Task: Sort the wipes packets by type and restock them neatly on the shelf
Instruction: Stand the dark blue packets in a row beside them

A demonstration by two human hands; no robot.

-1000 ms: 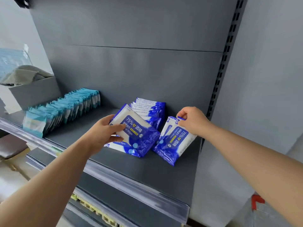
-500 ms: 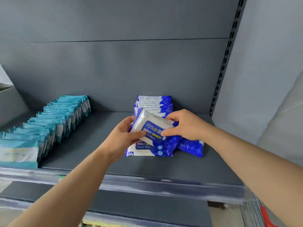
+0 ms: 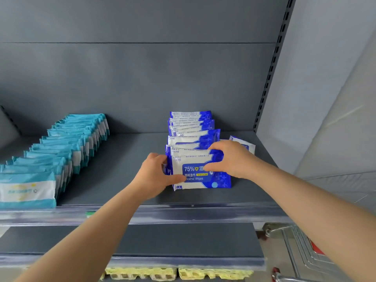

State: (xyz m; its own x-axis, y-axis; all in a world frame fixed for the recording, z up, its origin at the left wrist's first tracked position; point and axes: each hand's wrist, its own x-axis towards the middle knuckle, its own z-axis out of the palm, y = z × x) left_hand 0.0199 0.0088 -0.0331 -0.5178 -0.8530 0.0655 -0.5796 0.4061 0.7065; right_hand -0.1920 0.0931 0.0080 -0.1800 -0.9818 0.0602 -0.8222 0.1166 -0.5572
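A row of dark blue alcohol wipes packets [image 3: 191, 127] stands upright on the grey shelf [image 3: 126, 176], running from the back wall forward. The front blue packet [image 3: 200, 176] stands at the head of this row. My left hand [image 3: 154, 176] grips its left edge, thumb across the front. My right hand [image 3: 232, 159] holds its upper right corner, thumb on the label. One more blue packet [image 3: 243, 144] lies behind my right hand. A long row of teal wipes packets [image 3: 61, 151] stands at the left of the shelf.
A clear price rail [image 3: 183, 212] runs along the shelf's front edge. A lower shelf [image 3: 162, 241] sits below, with yellow egg trays [image 3: 175, 273] under it. A metal cart [image 3: 301, 251] stands at the lower right. The slotted upright [image 3: 270, 66] bounds the shelf on the right.
Both hands have stood the front blue packet upright against the blue row. The view has swung to face the shelf squarely.
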